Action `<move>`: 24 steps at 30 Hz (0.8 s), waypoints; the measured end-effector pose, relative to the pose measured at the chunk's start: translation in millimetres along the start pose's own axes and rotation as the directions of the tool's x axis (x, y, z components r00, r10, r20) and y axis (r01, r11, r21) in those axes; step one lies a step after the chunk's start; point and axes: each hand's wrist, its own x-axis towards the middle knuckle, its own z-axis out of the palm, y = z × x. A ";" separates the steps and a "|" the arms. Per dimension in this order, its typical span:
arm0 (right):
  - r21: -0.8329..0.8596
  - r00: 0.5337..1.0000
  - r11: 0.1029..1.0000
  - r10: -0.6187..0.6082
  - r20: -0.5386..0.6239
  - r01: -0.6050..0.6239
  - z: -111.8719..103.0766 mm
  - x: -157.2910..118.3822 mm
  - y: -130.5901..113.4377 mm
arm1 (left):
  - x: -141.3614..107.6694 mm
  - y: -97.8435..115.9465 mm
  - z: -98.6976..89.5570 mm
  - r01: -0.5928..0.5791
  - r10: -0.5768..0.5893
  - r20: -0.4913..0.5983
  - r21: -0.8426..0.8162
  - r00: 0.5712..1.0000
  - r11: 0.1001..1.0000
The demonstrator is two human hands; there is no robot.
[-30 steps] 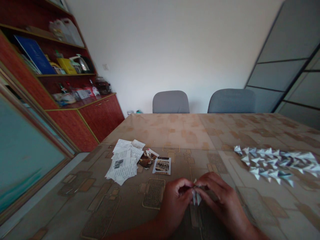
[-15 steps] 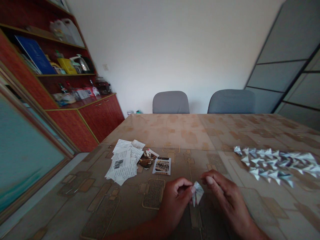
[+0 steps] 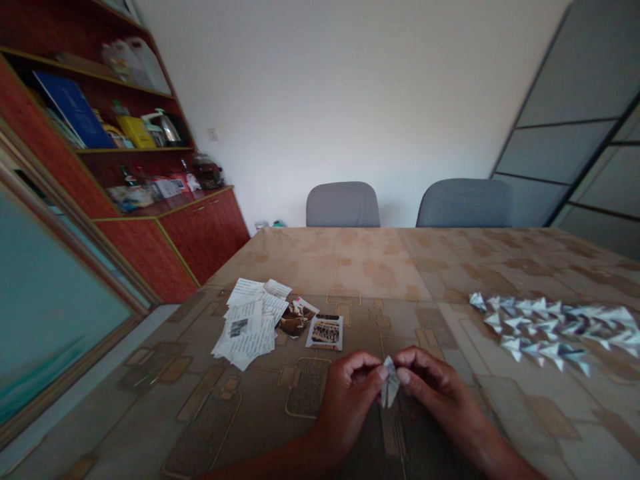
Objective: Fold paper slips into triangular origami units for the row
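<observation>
Between my hands, above the near part of the table, is a small folded piece of printed paper (image 3: 390, 385), narrow and pointed, with two tips hanging down. My left hand (image 3: 353, 393) pinches its left edge between thumb and forefinger. On the other side, the thumb and forefinger of my right hand (image 3: 440, 390) are closed on its right edge. The other fingers of both hands are curled in. Off to the right lie rows of several folded paper pieces (image 3: 550, 327) with pointed tips, much like origami cranes.
Left of my hands, loose printed paper sheets (image 3: 250, 323) lie in an overlapping pile, beside a brown picture cutting (image 3: 296, 319) and a small square picture (image 3: 325, 332). All rest on the patterned table (image 3: 345, 257). Two grey chairs (image 3: 343, 203) stand behind it; a red cabinet (image 3: 200, 227) is at left.
My right hand has moved left and closed on the right edge of the folded paper, which it was apart from before. The paper now looks narrower. My left hand keeps its pinch.
</observation>
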 end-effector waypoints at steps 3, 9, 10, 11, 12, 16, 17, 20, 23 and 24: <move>-0.037 0.999 0.999 -0.021 -0.040 0.019 2.1 -2.7 5.1 | 0.1 -2.3 0.4 0.016 -0.016 -0.015 0.021 1.000 1.000; -0.026 0.999 0.999 -0.034 -0.013 0.034 4.1 -2.6 5.3 | 1.9 -8.4 0.1 -0.010 0.012 -0.028 0.040 1.000 0.999; -0.013 1.000 1.000 -0.028 -0.006 0.028 3.9 -2.2 5.5 | 2.0 -9.0 0.0 -0.013 0.014 -0.024 0.036 1.000 0.999; -0.003 1.000 1.000 -0.021 -0.003 0.021 3.7 -2.0 6.0 | 2.0 -9.3 -0.1 -0.014 0.014 -0.016 0.032 1.000 0.999; 0.002 1.000 1.000 -0.015 -0.002 0.015 3.4 -1.8 6.9 | 1.8 -9.5 -0.2 -0.014 0.014 -0.006 0.028 1.000 1.000; -0.017 1.000 1.000 -0.008 -0.026 0.008 2.1 -1.7 9.8 | 0.4 -9.2 0.0 0.012 -0.012 0.032 0.004 0.999 1.000; -0.028 0.999 1.000 -0.008 -0.034 0.008 1.9 -1.7 9.5 | 0.0 -9.3 0.1 0.019 -0.019 0.040 -0.004 0.999 1.000; -0.090 0.998 0.996 -0.014 -0.053 0.009 1.8 -1.8 6.1 | -0.8 -10.0 0.9 0.031 -0.030 0.038 -0.014 0.999 0.999; -0.147 0.998 0.989 -0.027 -0.063 0.018 2.6 -2.3 4.0 | -1.2 -10.6 1.7 0.039 -0.038 0.032 -0.010 0.999 0.999; -0.153 0.998 0.988 -0.029 -0.064 0.019 3.0 -2.6 4.4 | -1.1 -10.6 1.7 0.038 -0.037 0.034 -0.004 0.999 0.999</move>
